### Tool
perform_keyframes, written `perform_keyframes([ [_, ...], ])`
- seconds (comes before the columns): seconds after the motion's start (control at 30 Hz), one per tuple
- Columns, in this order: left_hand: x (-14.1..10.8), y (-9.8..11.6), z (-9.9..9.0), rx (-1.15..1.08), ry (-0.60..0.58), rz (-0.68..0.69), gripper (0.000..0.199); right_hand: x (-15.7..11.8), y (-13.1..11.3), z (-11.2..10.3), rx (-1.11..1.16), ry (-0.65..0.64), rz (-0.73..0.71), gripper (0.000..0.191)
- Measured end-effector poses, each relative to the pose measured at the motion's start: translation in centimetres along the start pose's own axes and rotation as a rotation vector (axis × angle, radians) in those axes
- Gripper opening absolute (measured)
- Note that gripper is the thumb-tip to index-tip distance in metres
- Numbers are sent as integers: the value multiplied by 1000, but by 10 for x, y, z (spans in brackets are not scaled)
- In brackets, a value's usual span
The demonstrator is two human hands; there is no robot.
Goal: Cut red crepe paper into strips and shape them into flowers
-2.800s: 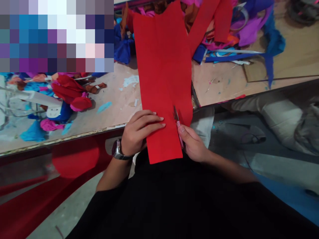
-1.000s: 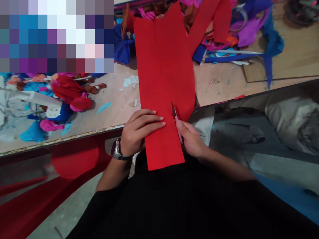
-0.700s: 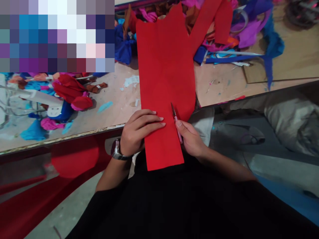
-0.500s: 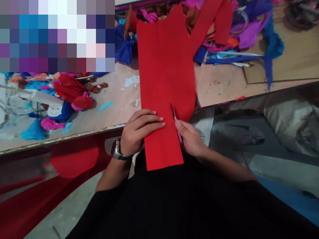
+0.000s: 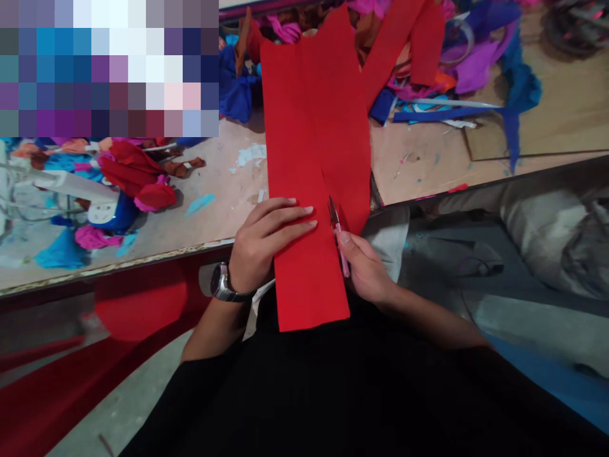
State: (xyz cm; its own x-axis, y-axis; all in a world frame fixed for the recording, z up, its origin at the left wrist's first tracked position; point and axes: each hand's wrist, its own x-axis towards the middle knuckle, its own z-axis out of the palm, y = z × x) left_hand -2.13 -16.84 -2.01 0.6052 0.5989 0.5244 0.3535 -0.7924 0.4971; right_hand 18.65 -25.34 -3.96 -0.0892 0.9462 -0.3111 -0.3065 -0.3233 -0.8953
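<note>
A long red sheet (image 5: pixel 314 127) lies over the table's front edge, its near end hanging above my lap. My left hand (image 5: pixel 266 238) rests flat on the sheet's left side, fingers stretched out. At the right, my right hand (image 5: pixel 364 263) is closed on small scissors (image 5: pixel 335 219) with pink handles. Their dark tips point away from me, at the upper end of a cut in the sheet. To the right of that cut, the red material folds down over the edge.
Coloured scraps (image 5: pixel 238 82) are heaped at the back of the table (image 5: pixel 223 184). A white and blue power socket (image 5: pixel 104 209) sits at the left among more scraps. A brown board (image 5: pixel 561 120) lies at the right.
My left hand has slid slightly up the sheet. The scissors have shifted a little right, and a slit line now shows above their tips.
</note>
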Motion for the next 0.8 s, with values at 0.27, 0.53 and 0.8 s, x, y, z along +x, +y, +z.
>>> perform_keyframes([
  [0.27,-2,5,2,-56,3,28,38,1,-3,2,-7,6,8,59],
  [0.53,1,4,-4,-85,32,0,35,4,-2,0,-5,-37,-14,60],
  [0.8,-1,3,-1,-97,26,2,35,0,-4,-1,-101,7,-26,61],
])
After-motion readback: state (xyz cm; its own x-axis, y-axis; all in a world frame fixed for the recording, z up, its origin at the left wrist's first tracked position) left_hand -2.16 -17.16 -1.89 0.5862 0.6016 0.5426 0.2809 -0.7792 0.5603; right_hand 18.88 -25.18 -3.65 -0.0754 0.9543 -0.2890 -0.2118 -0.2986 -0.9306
